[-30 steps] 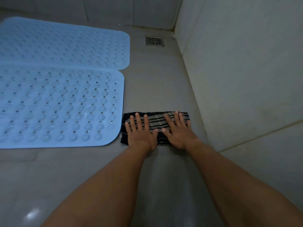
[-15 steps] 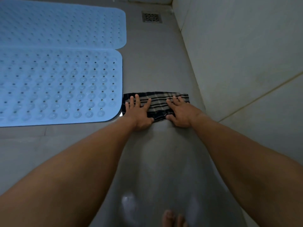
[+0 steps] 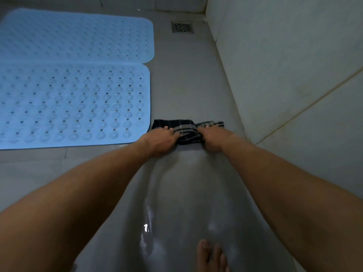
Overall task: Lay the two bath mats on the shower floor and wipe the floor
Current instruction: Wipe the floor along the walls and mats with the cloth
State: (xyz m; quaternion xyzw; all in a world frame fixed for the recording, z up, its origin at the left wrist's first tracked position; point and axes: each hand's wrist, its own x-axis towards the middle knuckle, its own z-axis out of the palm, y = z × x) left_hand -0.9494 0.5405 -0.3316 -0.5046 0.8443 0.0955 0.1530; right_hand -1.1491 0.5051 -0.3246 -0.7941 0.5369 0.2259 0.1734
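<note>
both hands went from flat palms to curled: left hand [image 3: 160, 139] and right hand [image 3: 213, 137] grip the bunched dark striped cloth [image 3: 187, 130] on the wet grey floor [image 3: 186, 85], just beside near blue perforated rubber mat [image 3: 74, 103]; second blue mat [image 3: 78, 36] behind it.

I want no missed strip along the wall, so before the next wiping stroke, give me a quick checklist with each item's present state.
1. Both mats laid flat: near mat and far mat lie side by side on the floor. Ok.
2. Grip on the cloth: left hand and right hand each clutch an end. Ok.
3. Cloth spread flat for wiping: it is bunched between the hands. Not ok.
4. Cloth clear of the near mat's edge: its left end sits right at the mat's corner; overlap cannot tell.
5. Path ahead to the drain: bare floor. Ok.
6. Floor dry behind the cloth: wet sheen shows near the foot. Not ok.
</note>
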